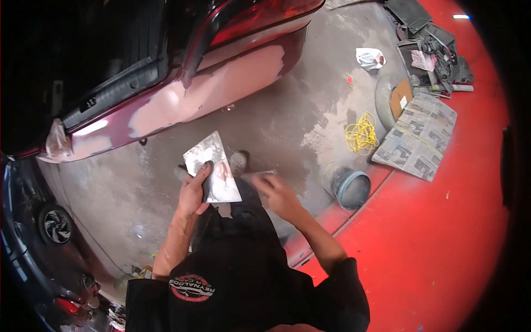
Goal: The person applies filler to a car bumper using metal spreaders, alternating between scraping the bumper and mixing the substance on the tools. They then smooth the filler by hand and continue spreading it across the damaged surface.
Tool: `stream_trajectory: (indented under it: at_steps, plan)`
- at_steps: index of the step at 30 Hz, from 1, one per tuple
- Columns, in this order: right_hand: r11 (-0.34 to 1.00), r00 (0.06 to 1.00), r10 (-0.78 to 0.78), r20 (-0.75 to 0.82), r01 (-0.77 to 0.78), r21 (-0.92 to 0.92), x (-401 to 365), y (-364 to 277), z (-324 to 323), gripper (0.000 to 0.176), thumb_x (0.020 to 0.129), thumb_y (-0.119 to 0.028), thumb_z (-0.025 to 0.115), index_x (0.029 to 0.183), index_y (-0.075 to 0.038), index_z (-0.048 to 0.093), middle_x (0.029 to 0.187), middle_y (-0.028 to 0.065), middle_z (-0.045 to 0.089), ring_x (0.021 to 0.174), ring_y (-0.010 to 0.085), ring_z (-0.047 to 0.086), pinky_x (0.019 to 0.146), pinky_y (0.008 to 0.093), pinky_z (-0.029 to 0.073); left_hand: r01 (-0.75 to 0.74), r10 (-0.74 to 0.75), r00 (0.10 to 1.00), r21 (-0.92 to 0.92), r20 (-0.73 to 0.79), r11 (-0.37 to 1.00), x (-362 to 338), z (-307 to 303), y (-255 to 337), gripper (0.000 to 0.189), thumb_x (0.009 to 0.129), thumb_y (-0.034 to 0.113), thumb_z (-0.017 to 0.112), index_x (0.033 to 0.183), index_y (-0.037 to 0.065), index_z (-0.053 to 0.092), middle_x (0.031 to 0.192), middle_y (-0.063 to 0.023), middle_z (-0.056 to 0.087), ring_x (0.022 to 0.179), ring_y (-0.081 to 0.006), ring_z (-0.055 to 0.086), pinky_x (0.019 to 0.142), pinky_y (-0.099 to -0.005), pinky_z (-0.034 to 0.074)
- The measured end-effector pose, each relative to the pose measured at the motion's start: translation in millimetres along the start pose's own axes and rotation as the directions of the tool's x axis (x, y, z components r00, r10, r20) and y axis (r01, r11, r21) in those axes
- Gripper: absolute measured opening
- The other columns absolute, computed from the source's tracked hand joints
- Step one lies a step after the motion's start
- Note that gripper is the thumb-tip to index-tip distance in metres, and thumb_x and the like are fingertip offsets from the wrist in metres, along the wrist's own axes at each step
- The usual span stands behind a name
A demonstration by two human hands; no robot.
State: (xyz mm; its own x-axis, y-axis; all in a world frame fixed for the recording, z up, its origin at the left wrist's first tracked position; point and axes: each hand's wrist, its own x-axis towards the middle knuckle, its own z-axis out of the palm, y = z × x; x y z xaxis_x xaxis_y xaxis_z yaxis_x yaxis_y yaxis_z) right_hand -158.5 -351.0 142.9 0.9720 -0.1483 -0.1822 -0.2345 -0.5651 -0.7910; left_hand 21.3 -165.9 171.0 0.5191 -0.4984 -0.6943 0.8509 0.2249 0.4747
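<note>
My left hand (193,191) grips a flat, shiny metal plate (215,166), with the thumb lying on its face. Small pinkish smears show on the plate's right part. To the right of the plate is my right hand (272,193), apart from it, its fingers bent and blurred. Whether a thin tool is in those fingers is too smeared to tell. Beyond both hands, a dark red car's body panel (210,88) carries large light pink patches.
A bucket (353,189) stands right of my right hand. Beyond it lie yellow cord (361,134), newspaper sheets (418,135), a white bag (370,58) and black parts (434,55). A dark car (44,238) is at the left.
</note>
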Motion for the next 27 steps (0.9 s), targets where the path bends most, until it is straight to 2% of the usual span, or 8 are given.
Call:
stream_trajectory:
  at_steps: [1,3,6,9,13,18,21,27]
  plan:
    - [0.989,0.977,0.035,-0.212,-0.004,0.146,0,-1,-6,0.042,0.091,0.001,0.05,0.133,-0.005,0.058,0.117,0.019,0.062,0.111,0.0346,0.059,0.098,0.0391,0.045,0.034,-0.034,0.999,0.029,-0.004,0.999,-4,4,2,0.024,0.098,0.016,0.06,0.116,-0.001,0.061,0.106,-0.0081,0.067,0.09,-0.0164,0.067,0.077,-0.0324,0.056]
    - [0.861,0.837,0.423,-0.346,-0.252,0.442,9,-5,-20,0.047,0.088,0.006,0.049,0.133,-0.002,0.057,0.124,0.0173,0.061,0.114,0.0255,0.06,0.095,0.0354,0.047,0.049,-0.044,0.997,0.084,-0.058,0.995,-5,7,-6,0.027,0.098,0.019,0.06,0.119,0.002,0.059,0.106,-0.0074,0.068,0.09,-0.0179,0.068,0.076,-0.0329,0.058]
    - [0.415,0.656,0.729,-0.196,-0.196,0.889,19,-7,-22,0.042,0.091,0.005,0.047,0.131,-0.001,0.059,0.124,0.0138,0.062,0.115,0.0209,0.059,0.095,0.032,0.046,-0.004,0.025,0.993,0.17,-0.119,0.985,-10,20,-5,0.03,0.099,0.022,0.06,0.123,0.004,0.058,0.11,-0.0061,0.066,0.094,-0.018,0.067,0.079,-0.0334,0.057]
    - [0.897,0.823,0.276,-0.497,-0.035,0.44,19,-31,-27,0.044,0.088,0.005,0.054,0.131,-0.005,0.061,0.122,0.0136,0.062,0.114,0.0262,0.061,0.097,0.038,0.047,-0.165,0.194,0.971,0.202,-0.138,0.965,-8,36,6,0.034,0.099,0.025,0.062,0.121,0.0,0.058,0.112,-0.0065,0.064,0.097,-0.0158,0.063,0.082,-0.0338,0.055]
    - [0.946,0.874,-0.199,-0.443,0.054,-0.319,5,-63,-32,0.047,0.085,-0.004,0.059,0.13,-0.014,0.062,0.128,0.0137,0.059,0.117,0.0349,0.058,0.103,0.0584,0.04,-0.281,0.293,0.956,0.251,-0.012,0.926,-5,37,22,0.036,0.1,0.027,0.06,0.124,0.0,0.056,0.114,-0.0066,0.063,0.101,-0.0162,0.062,0.087,-0.0337,0.052]
    - [0.849,0.844,-0.329,-0.424,0.068,-0.524,4,-117,-44,0.042,0.088,-0.013,0.057,0.129,-0.016,0.063,0.134,0.0129,0.056,0.123,0.0381,0.054,0.104,0.0608,0.037,-0.385,0.36,0.923,0.357,0.138,0.851,-26,45,38,0.037,0.101,0.027,0.057,0.127,0.001,0.054,0.121,-0.0071,0.062,0.11,-0.0164,0.059,0.095,-0.033,0.048]
    - [0.793,0.843,-0.365,-0.395,0.059,-0.606,7,-139,-40,0.042,0.086,-0.011,0.06,0.127,-0.016,0.064,0.136,0.0126,0.054,0.123,0.0389,0.054,0.102,0.061,0.039,-0.404,0.366,0.914,0.325,0.175,0.855,-44,56,42,0.035,0.1,0.033,0.06,0.109,-0.001,0.064,0.1,-0.0017,0.063,0.09,-0.0082,0.054,0.078,-0.0256,0.045]
    - [0.811,0.94,-0.297,-0.168,0.156,-0.563,15,-147,-31,0.047,0.082,-0.014,0.057,0.129,-0.017,0.062,0.136,0.0127,0.053,0.126,0.0371,0.051,0.104,0.0601,0.037,-0.39,0.393,0.912,0.544,0.118,0.742,-52,46,43,0.033,0.101,0.03,0.059,0.1,-0.002,0.068,0.089,-0.001,0.065,0.08,-0.0078,0.054,0.07,-0.0241,0.045]
